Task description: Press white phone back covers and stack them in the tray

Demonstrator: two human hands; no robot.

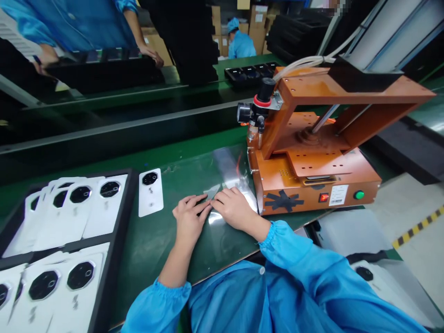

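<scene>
My left hand [190, 217] and my right hand [234, 209] meet low over the green bench, fingertips almost touching. Between them is a small piece of transparent film [211, 191], pinched at its near edge by the fingers of both hands; the fingertips partly cover it. Beneath lies a larger glossy transparent sheet [194, 172] spread on the bench. To the left of my hands, a white phone back cover [151, 196] with a dark round camera area lies flat by itself.
A black tray [121, 222] at left holds several overlapping white back covers [74, 212]. An orange press [312, 185] with a pressure gauge stands at right. Behind a rail, another person's hands [151, 53] hold a dark tray. More covers [385, 286] lie at lower right.
</scene>
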